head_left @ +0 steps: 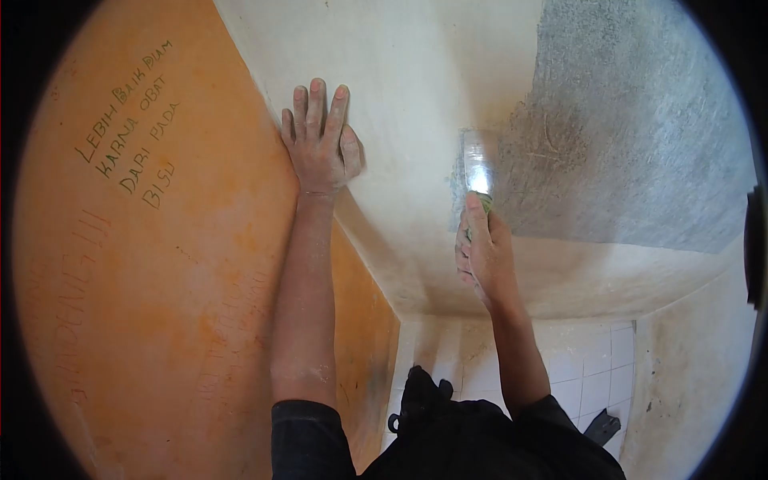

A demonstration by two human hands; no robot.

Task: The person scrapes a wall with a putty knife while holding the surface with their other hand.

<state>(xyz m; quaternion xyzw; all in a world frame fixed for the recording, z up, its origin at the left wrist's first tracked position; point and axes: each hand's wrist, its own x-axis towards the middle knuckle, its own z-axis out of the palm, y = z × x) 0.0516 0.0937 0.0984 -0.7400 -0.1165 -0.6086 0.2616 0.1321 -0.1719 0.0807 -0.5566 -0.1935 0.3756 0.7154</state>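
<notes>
My left hand [322, 148] lies flat with its fingers spread on the pale wall [400, 72], close to the corner with the orange wall. To the right, my right hand [486, 252] is wrapped round the green handle of a scraper [479, 160]. The scraper's shiny metal blade points up and lies over the left edge of a rough grey patch [624, 144] on the pale wall. Light glints off the lower part of the blade.
The orange wall [184, 264] on the left bears handwritten words. White floor tiles [596, 392] show below, with a dark object [602, 427] on them. Another pale wall [688, 360] stands at the right, with a dark edge beyond it.
</notes>
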